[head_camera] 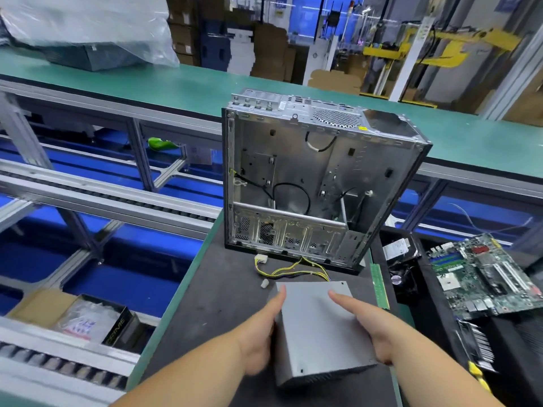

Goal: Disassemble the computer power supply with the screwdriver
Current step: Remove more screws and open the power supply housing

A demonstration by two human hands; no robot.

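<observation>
A grey metal power supply (317, 327) lies on the dark mat (217, 304) in front of me, its plain top up. Yellow and black wires (291, 270) with white plugs run from its far end. My left hand (261, 339) grips its left side, thumb along the top edge. My right hand (367, 327) holds the right side, with the thumb stretched across the top. No screwdriver is in sight.
An emptied computer case (317, 183) stands open just behind the power supply. A motherboard (487, 277), a fan and other parts lie in black trays at the right. A green RAM stick (379, 286) lies at the mat's right edge. Conveyor rails and a cardboard box (73, 315) are on the left.
</observation>
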